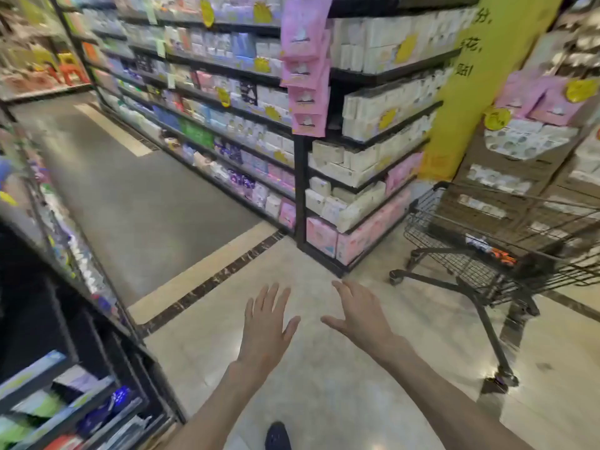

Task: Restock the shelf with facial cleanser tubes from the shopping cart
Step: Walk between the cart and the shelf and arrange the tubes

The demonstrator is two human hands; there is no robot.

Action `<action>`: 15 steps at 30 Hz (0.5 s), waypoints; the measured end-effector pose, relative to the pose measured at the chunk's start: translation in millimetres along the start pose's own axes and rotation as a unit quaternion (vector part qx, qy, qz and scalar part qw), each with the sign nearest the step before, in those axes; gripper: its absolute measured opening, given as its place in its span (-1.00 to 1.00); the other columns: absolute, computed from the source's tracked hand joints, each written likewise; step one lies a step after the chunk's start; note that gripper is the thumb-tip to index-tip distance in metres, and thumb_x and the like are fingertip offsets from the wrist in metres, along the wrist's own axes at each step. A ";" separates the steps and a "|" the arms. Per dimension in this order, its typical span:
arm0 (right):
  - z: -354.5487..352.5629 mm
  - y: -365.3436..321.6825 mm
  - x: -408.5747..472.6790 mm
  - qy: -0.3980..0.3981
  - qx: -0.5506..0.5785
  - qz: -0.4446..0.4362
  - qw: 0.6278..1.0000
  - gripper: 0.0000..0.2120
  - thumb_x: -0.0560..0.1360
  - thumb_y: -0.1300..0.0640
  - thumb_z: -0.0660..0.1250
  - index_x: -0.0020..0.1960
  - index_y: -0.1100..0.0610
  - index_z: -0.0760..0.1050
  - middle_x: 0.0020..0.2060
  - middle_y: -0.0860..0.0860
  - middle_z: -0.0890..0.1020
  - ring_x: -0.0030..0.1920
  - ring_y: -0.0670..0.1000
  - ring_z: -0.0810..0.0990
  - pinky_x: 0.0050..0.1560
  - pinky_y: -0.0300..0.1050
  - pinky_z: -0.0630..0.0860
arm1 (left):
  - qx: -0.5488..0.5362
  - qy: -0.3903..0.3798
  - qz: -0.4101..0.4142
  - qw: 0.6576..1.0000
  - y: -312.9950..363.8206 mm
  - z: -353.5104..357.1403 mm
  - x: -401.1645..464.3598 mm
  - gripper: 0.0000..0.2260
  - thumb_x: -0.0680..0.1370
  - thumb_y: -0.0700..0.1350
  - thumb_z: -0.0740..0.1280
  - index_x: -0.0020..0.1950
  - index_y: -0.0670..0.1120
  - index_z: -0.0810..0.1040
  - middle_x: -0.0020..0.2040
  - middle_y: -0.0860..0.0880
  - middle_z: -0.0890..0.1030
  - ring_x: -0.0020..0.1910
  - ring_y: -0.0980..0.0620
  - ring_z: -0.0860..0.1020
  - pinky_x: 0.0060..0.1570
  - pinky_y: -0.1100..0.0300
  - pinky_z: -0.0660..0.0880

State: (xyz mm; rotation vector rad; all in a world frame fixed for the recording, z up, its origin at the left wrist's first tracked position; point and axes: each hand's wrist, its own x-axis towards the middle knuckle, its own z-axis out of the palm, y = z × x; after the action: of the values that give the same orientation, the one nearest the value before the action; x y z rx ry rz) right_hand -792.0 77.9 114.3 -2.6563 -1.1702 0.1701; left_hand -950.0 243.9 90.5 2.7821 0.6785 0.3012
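Note:
Both my hands are stretched out in front of me over the tiled floor, empty, fingers straight and spread. My left hand is at the centre, my right hand just to its right. The black wire shopping cart stands to the right, apart from both hands. A few blurred items lie on its floor, one white and one orange; I cannot tell whether they are tubes. A dark shelf unit runs along my left, with blurred packaged goods on its lower tiers.
Across the aisle stands a long shelf of boxed goods, with an end unit of white and pink packs. A yellow pillar and stacked cartons rise behind the cart. My dark shoe shows at the bottom.

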 end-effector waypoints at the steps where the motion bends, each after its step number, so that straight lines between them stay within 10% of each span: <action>1: -1.2 20.1 -2.5 0.001 -0.003 0.023 1.000 -0.16 0.48 -0.40 0.31 0.59 0.02 0.21 0.51 0.05 0.35 0.52 0.08 0.30 0.47 0.04 0.28 | -0.007 -0.015 0.018 1.000 13.9 10.2 13.5 -0.46 0.69 0.22 0.12 0.64 0.07 0.19 0.66 0.00 0.13 0.65 -0.09 0.09 0.58 -0.12 0.04; 15: -52.5 210.2 22.2 0.036 -0.003 0.303 0.952 -0.17 0.52 -0.39 0.28 0.62 0.00 0.14 0.56 0.02 0.27 0.56 0.09 0.23 0.52 0.04 0.24 | -0.079 -0.141 0.243 0.956 180.3 118.3 233.2 -0.40 0.65 0.31 0.00 0.59 0.03 0.29 0.57 -0.04 0.35 0.56 -0.09 0.29 0.49 -0.14 0.29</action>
State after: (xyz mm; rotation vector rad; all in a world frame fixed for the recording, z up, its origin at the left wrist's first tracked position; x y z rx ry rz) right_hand -617.0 -51.7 110.5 -2.9107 -0.2984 0.1682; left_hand -640.7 176.3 64.9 2.7193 -0.1004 0.0400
